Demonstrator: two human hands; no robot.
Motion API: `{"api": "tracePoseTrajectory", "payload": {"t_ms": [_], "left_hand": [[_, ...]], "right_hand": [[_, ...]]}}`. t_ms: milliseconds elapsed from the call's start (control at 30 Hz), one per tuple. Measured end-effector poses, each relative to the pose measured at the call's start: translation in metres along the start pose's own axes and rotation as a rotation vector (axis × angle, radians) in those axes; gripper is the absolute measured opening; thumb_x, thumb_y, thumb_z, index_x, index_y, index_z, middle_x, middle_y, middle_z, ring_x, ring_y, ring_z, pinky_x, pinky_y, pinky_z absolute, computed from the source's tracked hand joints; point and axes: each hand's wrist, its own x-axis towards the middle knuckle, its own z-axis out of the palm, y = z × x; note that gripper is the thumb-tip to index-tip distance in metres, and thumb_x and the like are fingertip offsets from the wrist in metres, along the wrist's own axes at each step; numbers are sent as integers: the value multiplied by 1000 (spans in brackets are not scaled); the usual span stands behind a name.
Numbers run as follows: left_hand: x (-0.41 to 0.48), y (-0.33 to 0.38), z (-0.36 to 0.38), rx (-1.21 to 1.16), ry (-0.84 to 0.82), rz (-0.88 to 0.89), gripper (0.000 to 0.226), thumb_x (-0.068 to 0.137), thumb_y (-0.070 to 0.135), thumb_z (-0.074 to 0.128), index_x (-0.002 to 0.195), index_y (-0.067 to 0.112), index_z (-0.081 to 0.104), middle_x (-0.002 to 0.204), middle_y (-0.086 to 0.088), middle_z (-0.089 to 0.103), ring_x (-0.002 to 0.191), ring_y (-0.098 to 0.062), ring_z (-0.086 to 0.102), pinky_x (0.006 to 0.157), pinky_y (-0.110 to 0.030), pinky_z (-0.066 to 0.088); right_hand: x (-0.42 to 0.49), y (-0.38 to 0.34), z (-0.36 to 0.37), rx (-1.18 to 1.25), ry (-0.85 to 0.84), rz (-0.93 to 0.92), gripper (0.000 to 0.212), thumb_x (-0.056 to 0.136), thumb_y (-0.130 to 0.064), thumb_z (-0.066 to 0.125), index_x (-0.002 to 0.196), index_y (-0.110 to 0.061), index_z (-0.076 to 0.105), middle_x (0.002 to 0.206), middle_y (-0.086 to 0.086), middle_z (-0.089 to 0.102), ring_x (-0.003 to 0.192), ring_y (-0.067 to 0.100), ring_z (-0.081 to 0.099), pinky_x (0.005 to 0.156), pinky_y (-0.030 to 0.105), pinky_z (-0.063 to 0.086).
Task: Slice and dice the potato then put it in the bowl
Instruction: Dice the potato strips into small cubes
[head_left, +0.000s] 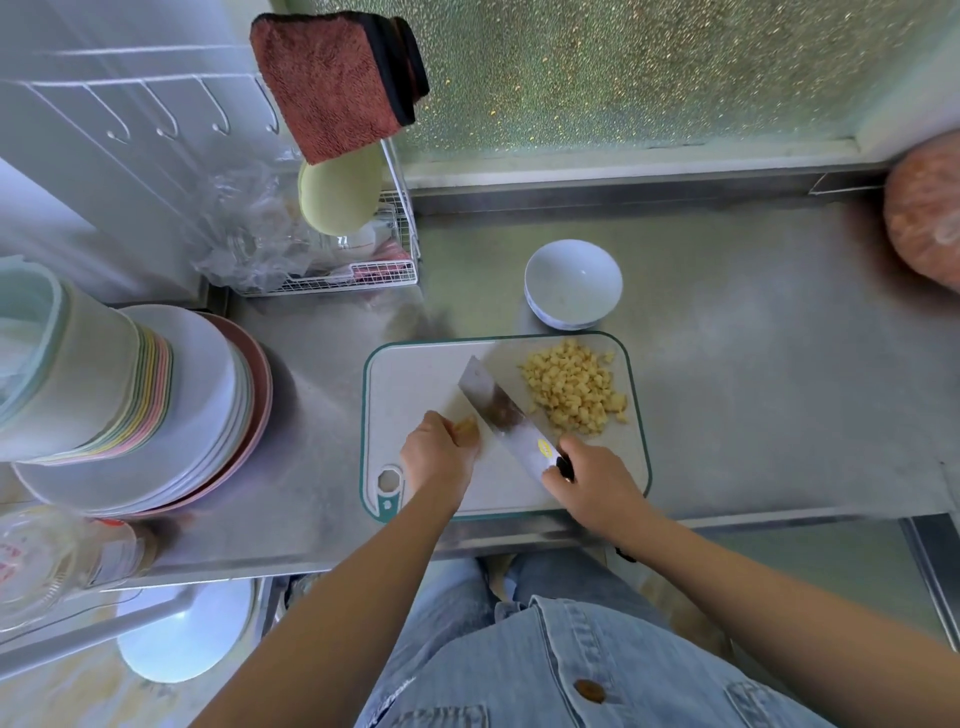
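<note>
Holding a small yellow potato chunk (467, 427) down under the curled fingers of my left hand (439, 452), I have it pinned on the near-left part of the white plastic cutting board with the teal rim (415, 374). The fingers of my right hand (592, 478) are clenched round the dark handle of the broad steel cleaver (498, 410).

The cleaver's long axis runs diagonally across the board, from the handle at the near right to the square tip at the far left. The chunk sits just to the left of the blade, close beside it; whether steel touches potato I cannot tell. My fingertips hide most of the chunk, so I cannot read its long axis. The part that shows pokes out towards the right, at the blade. My left hand is the one on it, and I judge the next cut calls for the blade to shift left onto the chunk with my fingertips tucked back out of its way.

On the other side of the blade, on the far-right part of the board, lies the heap of pale yellow potato dice (574, 387), apart from both hands. The round white ceramic bowl (573, 283) stands on the steel table (753, 364) just beyond the board's far edge, directly past the heap, with nothing in it that I can see.
</note>
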Motion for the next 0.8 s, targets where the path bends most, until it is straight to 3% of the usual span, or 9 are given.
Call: {"api": "tracePoseTrajectory", "payload": {"t_ms": [67,167,367,533,700,800], "left_hand": [[0,-1,0,-4,34,6,28,88,43,63,88,15,60,78,0,59,65,-14,50,52,-26,36],[3,-5,3,-36,53,15,25,86,41,67,84,17,64,80,-1,66,68,-17,56,62,-27,48],[0,-2,4,-139,80,-37,21,86,34,71,89,17,59,79,2,60,65,-13,51,57,-24,39],[-2,-3,7,-105,72,-22,14,86,29,70,88,18,61,80,4,61,70,-16,54,63,-25,39],[0,-4,6,-174,60,-32,18,84,33,70,85,20,59,77,4,61,71,-18,57,63,-27,47],[4,-5,7,-208,59,-40,17,81,32,75,75,22,63,71,4,65,67,-20,65,67,-35,58]], "right_hand": [[-1,-3,3,-114,1,-3,35,88,-23,50,64,-18,24,58,0,37,58,24,37,52,35,22],[0,-9,6,-204,12,-35,35,90,-25,48,65,-18,25,59,0,37,61,26,41,52,35,24],[1,-16,0,-224,49,-79,41,91,-22,48,62,-22,19,55,-2,32,57,26,38,48,34,19],[2,-16,0,-263,-25,-87,22,92,-22,44,76,-14,33,59,-2,33,62,27,40,54,33,25],[6,-24,-5,-361,-42,-130,13,94,-20,40,85,-14,33,69,5,44,67,30,41,56,34,27],[8,-29,-9,-358,-27,-169,13,95,-19,39,85,-15,33,63,2,42,63,28,42,49,33,24]]}}
